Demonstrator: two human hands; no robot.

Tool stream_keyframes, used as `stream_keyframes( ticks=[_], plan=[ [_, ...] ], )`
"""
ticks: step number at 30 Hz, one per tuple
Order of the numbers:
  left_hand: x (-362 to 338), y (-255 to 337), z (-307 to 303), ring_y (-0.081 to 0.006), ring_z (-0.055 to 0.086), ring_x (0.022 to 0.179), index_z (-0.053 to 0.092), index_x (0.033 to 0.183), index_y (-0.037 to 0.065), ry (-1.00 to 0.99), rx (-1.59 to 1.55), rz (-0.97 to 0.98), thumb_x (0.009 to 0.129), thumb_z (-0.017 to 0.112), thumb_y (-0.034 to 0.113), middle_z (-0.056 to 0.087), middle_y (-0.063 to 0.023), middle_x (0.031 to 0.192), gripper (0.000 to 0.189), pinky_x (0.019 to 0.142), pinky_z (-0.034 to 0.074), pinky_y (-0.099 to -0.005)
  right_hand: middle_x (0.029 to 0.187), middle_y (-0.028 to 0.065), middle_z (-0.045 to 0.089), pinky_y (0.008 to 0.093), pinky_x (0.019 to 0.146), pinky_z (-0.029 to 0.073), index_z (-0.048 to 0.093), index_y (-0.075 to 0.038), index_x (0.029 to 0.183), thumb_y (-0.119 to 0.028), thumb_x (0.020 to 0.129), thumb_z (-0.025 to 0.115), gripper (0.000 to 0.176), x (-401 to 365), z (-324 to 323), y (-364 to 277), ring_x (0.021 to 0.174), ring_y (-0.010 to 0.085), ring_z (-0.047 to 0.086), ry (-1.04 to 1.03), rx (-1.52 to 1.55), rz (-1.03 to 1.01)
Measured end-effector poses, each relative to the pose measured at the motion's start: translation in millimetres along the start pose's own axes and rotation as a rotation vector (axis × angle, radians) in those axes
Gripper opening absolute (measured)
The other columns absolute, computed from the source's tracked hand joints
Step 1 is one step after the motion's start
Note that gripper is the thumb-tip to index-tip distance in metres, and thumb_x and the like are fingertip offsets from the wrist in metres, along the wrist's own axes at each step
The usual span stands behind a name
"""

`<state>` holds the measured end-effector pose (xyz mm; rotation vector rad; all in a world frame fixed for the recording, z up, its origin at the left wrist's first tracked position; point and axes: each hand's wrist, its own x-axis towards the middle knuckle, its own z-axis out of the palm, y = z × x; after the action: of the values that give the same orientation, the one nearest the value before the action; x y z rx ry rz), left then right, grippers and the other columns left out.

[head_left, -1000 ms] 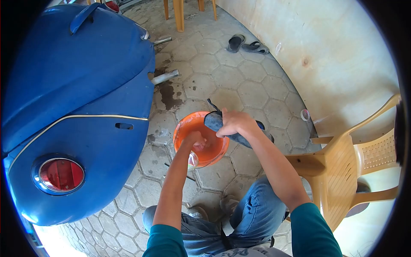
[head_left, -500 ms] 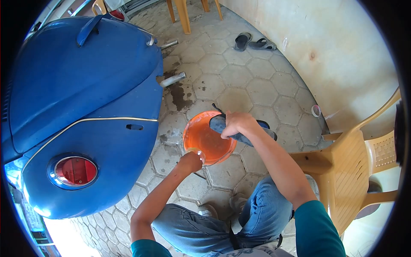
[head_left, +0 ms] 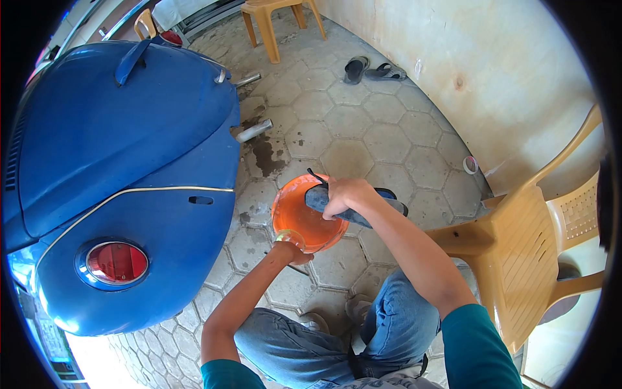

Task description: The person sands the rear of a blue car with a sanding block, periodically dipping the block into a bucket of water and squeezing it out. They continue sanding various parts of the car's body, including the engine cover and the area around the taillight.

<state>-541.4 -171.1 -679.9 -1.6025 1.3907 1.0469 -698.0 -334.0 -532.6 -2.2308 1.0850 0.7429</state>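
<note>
An orange bucket (head_left: 299, 209) holding liquid stands on the paving in front of me. My right hand (head_left: 346, 196) grips a dark grey-blue sandal (head_left: 374, 211) and holds it over the bucket's right side, with a dark strap sticking out past my fingers. At the bucket's near left rim, my left hand (head_left: 293, 252) is closed on a clear, roundish container (head_left: 289, 237), seen only in part. Whether that container holds anything is too small to tell.
A blue car (head_left: 129, 155) with a red tail light fills the left, its metal exhaust pipes (head_left: 254, 131) sticking out. A tan plastic chair (head_left: 518, 259) stands at the right, another (head_left: 269, 32) farther back. Dark sandals (head_left: 356, 70) and a tape roll (head_left: 470, 165) lie near the wall.
My left hand has turned and moved slightly down and left at the bucket's rim. My right hand still holds the sandal over the bucket. The whole view has shifted a little.
</note>
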Motion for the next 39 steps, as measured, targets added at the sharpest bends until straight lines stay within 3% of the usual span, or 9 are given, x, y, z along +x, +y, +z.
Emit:
stream_keyframes(
  ticks=[4, 7, 10, 13, 19, 22, 25, 34, 39],
  plan=[
    [4.8, 2.3, 4.7, -0.0251, 0.025, 0.158, 0.033, 0.163, 0.021, 0.013, 0.056, -0.044, 0.095, 0.038, 0.075, 0.021, -0.0032, 0.173, 0.087, 0.127, 0.023, -0.0422, 0.124, 0.0167, 0.071, 0.0435, 0.087, 0.059, 0.046, 0.001, 0.144, -0.039, 0.060, 0.080, 0.099, -1.2, -0.6, 0.9, 0.107, 0.0315, 0.073, -0.013, 0.008, 0.004],
    [-0.9, 0.7, 8.5, -0.0307, 0.040, 0.149, 0.054, 0.151, 0.014, 0.209, 0.127, 0.016, 0.095, 0.044, 0.071, 0.048, -0.0122, 0.158, 0.080, 0.122, 0.032, -0.0408, 0.125, 0.0137, 0.072, 0.0422, 0.087, 0.058, 0.050, -0.001, 0.142, -0.033, 0.058, 0.080, 0.094, -3.1, 0.9, -1.6, 0.107, 0.0292, 0.074, -0.030, 0.012, 0.019],
    [20.8, -6.0, 17.2, -0.0312, 0.045, 0.145, 0.057, 0.148, 0.013, 0.204, 0.141, 0.010, 0.095, 0.046, 0.071, 0.053, -0.0133, 0.153, 0.080, 0.121, 0.034, -0.0411, 0.125, 0.0145, 0.072, 0.0421, 0.087, 0.058, 0.050, -0.002, 0.142, -0.033, 0.058, 0.079, 0.095, -8.5, -0.1, 0.6, 0.107, 0.0294, 0.074, -0.026, 0.015, 0.019],
    [26.1, -5.4, 10.5, -0.0265, 0.033, 0.154, 0.044, 0.158, 0.018, 0.094, 0.191, -0.002, 0.093, 0.051, 0.072, 0.038, -0.0059, 0.166, 0.084, 0.122, 0.034, -0.0426, 0.124, 0.0164, 0.072, 0.0427, 0.086, 0.059, 0.051, -0.001, 0.142, -0.035, 0.059, 0.080, 0.095, -15.2, -0.9, 3.5, 0.107, 0.0311, 0.073, -0.023, 0.040, 0.009],
    [-85.1, 17.5, -45.8, -0.0345, 0.071, 0.108, 0.076, 0.116, 0.007, 0.425, -0.051, 0.048, 0.092, 0.062, 0.058, 0.076, -0.0163, 0.111, 0.058, 0.094, 0.056, -0.0448, 0.123, 0.0175, 0.072, 0.0440, 0.086, 0.059, 0.057, -0.002, 0.135, -0.037, 0.058, 0.082, 0.088, -20.8, -4.7, 16.2, 0.107, 0.0325, 0.072, -0.010, 0.076, 0.010],
    [-54.5, 18.5, -48.1, -0.0364, 0.074, 0.090, 0.077, 0.099, 0.004, 0.762, -0.114, 0.095, 0.093, 0.066, 0.046, 0.077, -0.0166, 0.093, 0.044, 0.084, 0.059, -0.0456, 0.126, 0.0121, 0.072, 0.0436, 0.085, 0.059, 0.067, -0.011, 0.129, -0.033, 0.056, 0.081, 0.078, -11.5, -4.0, 20.0, 0.106, 0.0308, 0.073, 0.004, 0.047, 0.054],
    [26.5, 4.1, -33.8, -0.0384, 0.074, 0.089, 0.076, 0.101, 0.004, 0.870, -0.428, 0.329, 0.095, 0.063, 0.042, 0.076, -0.0200, 0.098, 0.041, 0.086, 0.059, -0.0468, 0.126, 0.0189, 0.071, 0.0453, 0.087, 0.058, 0.055, -0.001, 0.139, -0.040, 0.060, 0.081, 0.092, -13.5, -6.7, 22.2, 0.109, 0.0340, 0.071, -0.057, 0.040, 0.041],
    [107.2, 0.2, -46.6, -0.0243, 0.071, 0.075, 0.071, 0.090, -0.002, 0.299, -1.473, 0.259, 0.102, 0.047, 0.036, 0.070, -0.0143, 0.082, 0.047, 0.072, 0.062, -0.0383, 0.128, 0.0202, 0.069, 0.0450, 0.088, 0.058, 0.050, -0.002, 0.143, -0.042, 0.060, 0.079, 0.096, -24.7, -7.4, 29.6, 0.112, 0.0339, 0.070, -0.033, 0.070, 0.088],
    [75.0, -6.9, -58.5, -0.0267, 0.071, 0.082, 0.069, 0.100, -0.003, 0.367, -1.815, 0.342, 0.103, 0.045, 0.038, 0.071, -0.0158, 0.091, 0.048, 0.081, 0.061, -0.0406, 0.110, 0.0172, 0.072, 0.0428, 0.082, 0.059, 0.062, 0.000, 0.126, -0.064, 0.073, 0.076, 0.084, -5.7, 4.6, 46.8, 0.098, 0.0302, 0.072, -0.067, 0.338, -0.027]
  ],
)
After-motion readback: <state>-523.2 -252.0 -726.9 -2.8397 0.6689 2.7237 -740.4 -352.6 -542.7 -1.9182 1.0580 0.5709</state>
